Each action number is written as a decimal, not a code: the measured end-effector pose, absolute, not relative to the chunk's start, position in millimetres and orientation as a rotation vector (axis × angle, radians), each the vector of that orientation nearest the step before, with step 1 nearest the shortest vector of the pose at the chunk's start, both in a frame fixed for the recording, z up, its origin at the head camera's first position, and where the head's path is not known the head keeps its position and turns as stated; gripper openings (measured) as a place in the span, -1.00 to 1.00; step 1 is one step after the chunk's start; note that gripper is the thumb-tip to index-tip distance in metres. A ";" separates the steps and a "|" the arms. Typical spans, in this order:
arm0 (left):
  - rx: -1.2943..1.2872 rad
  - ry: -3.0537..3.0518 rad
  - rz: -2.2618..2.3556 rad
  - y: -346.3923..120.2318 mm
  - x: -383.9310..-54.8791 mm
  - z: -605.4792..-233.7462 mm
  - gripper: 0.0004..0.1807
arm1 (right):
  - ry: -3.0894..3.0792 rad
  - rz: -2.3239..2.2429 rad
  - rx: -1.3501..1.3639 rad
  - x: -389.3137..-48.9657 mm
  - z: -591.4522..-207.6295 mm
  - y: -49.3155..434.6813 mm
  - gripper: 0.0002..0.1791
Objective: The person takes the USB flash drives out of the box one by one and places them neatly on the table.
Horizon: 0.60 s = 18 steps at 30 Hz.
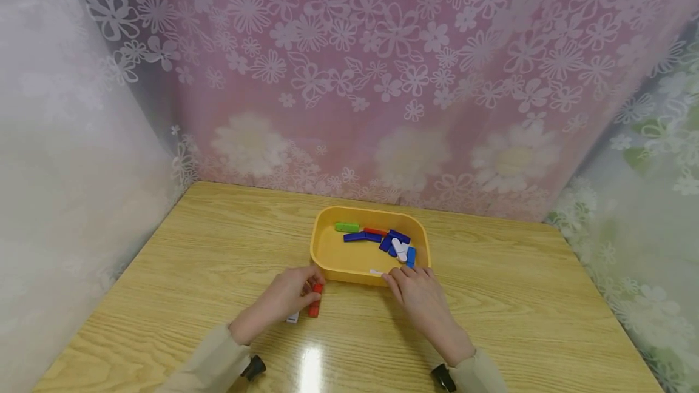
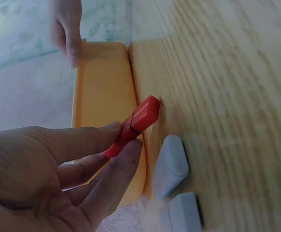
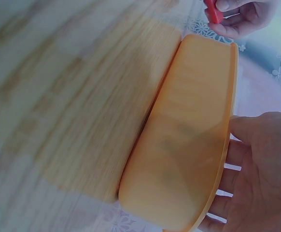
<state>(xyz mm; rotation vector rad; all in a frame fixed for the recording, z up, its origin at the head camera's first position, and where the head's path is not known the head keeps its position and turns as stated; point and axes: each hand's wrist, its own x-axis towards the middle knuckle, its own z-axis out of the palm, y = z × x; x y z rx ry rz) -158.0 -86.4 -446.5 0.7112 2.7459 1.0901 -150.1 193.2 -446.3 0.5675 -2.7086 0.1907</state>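
In the head view, pinching a small red piece (image 1: 314,311) between thumb and fingers of the left hand (image 1: 280,296), outside the near left corner of a yellow tray (image 1: 341,256). Reaching over the near rim of that tray with the fingers of the right hand (image 1: 422,299); cannot tell whether gripping or only resting there. Showing, partly under the left hand, a white piece (image 1: 293,318) on the tabletop (image 1: 502,302). Seeing inside the tray a green piece (image 1: 347,227), a second red one (image 1: 374,231), dark blue pieces (image 1: 354,237), white ones crossing on top of some of these, and a lighter blue piece (image 1: 411,256).

In the left wrist view, holding the red piece slanted, with a dark line across it. Lying near it on the tabletop: a tapered white block (image 2: 171,166) and a squarer white block (image 2: 185,214).

In the right wrist view, spreading fingers slightly across the tray's rim, tips hidden behind the wall.
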 end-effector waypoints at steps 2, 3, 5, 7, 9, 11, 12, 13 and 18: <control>0.713 2.785 1.049 -85.4 -158.4 -447.3 -0.82 | -2.708 0.187 0.566 -150.2 -446.5 193.3 -0.78; 0.717 2.810 1.021 -85.1 -158.7 -447.2 -0.82 | -2.707 0.186 0.565 -150.3 -446.6 193.3 -0.78; 0.730 2.865 0.951 -84.5 -159.4 -447.4 -0.84 | -2.706 0.184 0.564 -150.4 -446.7 193.4 -0.78; 0.743 2.909 0.886 -84.3 -159.6 -447.8 -0.84 | -2.704 0.181 0.562 -150.5 -446.9 193.4 -0.78; 0.751 2.928 0.831 -84.5 -159.6 -448.3 -0.80 | -2.704 0.179 0.561 -150.4 -447.0 193.5 -0.79; 0.760 2.930 0.792 -85.0 -159.1 -448.6 -0.73 | -2.703 0.178 0.559 -150.3 -446.9 193.4 -0.79; 0.764 2.923 0.785 -85.5 -158.9 -448.6 -0.70 | -2.702 0.178 0.559 -150.3 -446.9 193.3 -0.78; 0.769 2.917 0.775 -86.1 -158.7 -448.9 -0.67 | -2.702 0.179 0.559 -150.2 -446.9 193.2 -0.78; 0.802 2.854 0.783 -92.8 -156.9 -448.0 -0.63 | -2.703 0.174 0.558 -149.7 -446.7 192.9 -0.78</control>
